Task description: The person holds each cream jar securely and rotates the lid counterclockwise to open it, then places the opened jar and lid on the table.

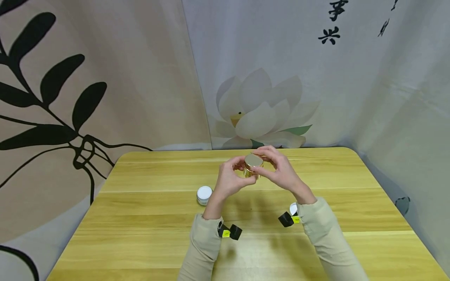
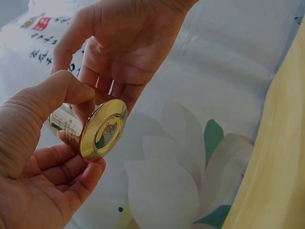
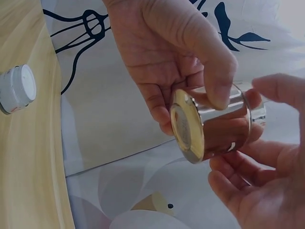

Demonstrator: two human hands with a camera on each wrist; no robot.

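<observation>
A shiny gold cosmetic jar (image 1: 253,160) is held up above the table between both hands. My left hand (image 1: 231,177) grips its body, thumb on one side and fingers on the other; the gold base (image 2: 106,131) shows in the left wrist view. With thumb and fingertips, my right hand (image 1: 279,168) pinches the jar around its top end. In the right wrist view the right hand (image 3: 271,167) reaches in at the far end of the gold body (image 3: 224,121), away from the base. The fingers hide part of the jar's side.
A small jar with a white lid (image 1: 204,195) stands on the wooden table (image 1: 151,234), left of the left forearm. A white round thing (image 1: 293,208) is partly hidden by the right wrist. Behind the table hangs a printed curtain (image 1: 140,78).
</observation>
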